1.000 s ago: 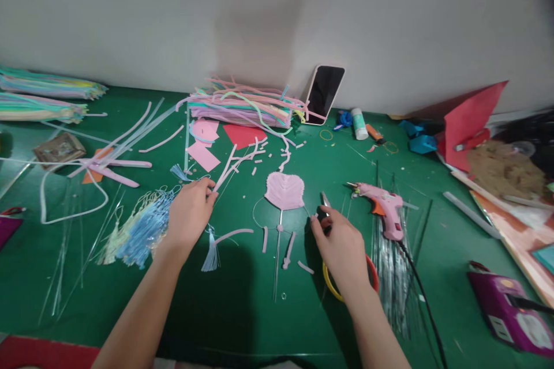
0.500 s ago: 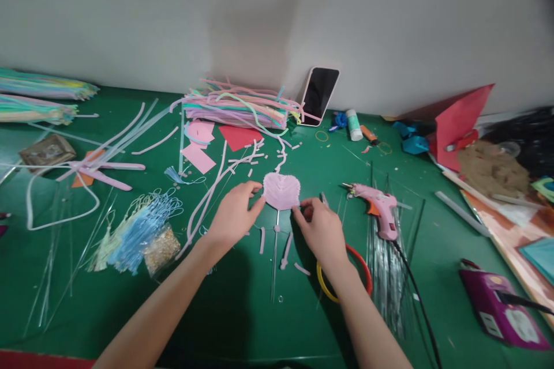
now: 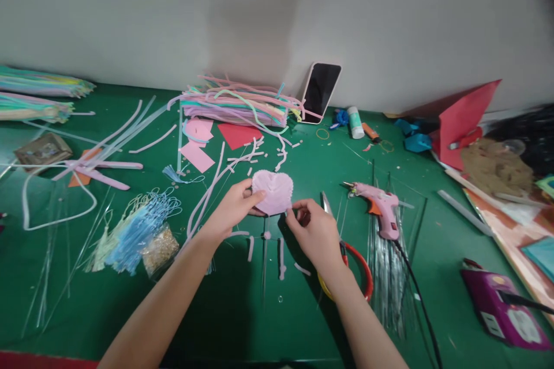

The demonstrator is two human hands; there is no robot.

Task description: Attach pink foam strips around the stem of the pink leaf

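A lilac, fuzzy heart-shaped piece with a ridged surface, seemingly made of pipe cleaners, is tilted between my hands. My left hand grips its left side, thumb on top and fingers underneath. At the lower right edge, my right hand pinches it between thumb and forefinger, the other fingers curled. Below hangs or lies a thin stem with a small lilac knot; short lilac pipe-cleaner pieces are beside it. Scissors with red and yellow handles lie partly under my right wrist.
A pink glue gun rests on clear sticks at right, its cord running toward me. Bundled pipe cleaners and a phone are by the wall. Blue tassels and a bag of beads lie left; a purple box sits right.
The heart-shaped piece has come up off the table and shifted slightly left, tilting. My left thumb now lies over its face. Both hands moved a little left with it.
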